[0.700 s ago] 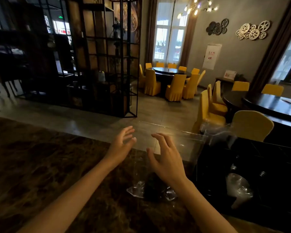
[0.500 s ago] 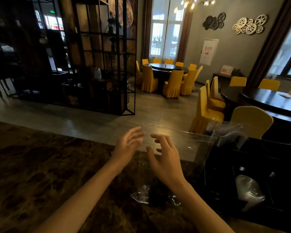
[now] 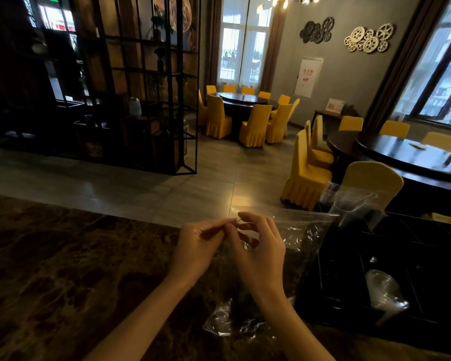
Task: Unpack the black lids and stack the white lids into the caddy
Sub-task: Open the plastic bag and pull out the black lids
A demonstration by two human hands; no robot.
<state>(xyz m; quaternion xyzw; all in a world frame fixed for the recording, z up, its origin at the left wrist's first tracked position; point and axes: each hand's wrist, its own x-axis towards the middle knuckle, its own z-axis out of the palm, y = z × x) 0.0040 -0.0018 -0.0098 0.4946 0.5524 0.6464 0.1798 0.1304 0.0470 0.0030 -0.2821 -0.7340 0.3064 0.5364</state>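
pinching together at the top edge of a clear plastic bag (image 3: 301,230), the left hand (image 3: 195,250) and right hand (image 3: 261,254) meet fingertip to fingertip near the middle of the view, the left at about 9 o'clock of the pinch and the right at 3 o'clock; both look closed on the bag's mouth, as if about to pull it apart, though the film is too clear to tell just how much each thumb has caught

the bag stands up from the dark marble counter (image 3: 63,269), its crumpled bottom showing at 6 o'clock below the right wrist; a dark mass sits low inside it, probably the black lids (image 3: 245,307), but the light is too dim to count them or see their shape

judging by its look, the film is thin, slack and slippery, so the seam wants a firm pinch on each side close to the lip, pulled apart evenly; the lids should be light and stiff, easy to lift by the rim, and liable to slide out together if the bag tips

at 3 o'clock, just beside the bag, the black divided caddy (image 3: 349,269) holds a clear wrapped bundle (image 3: 383,290) in one compartment; whether that is the white lids i cannot tell
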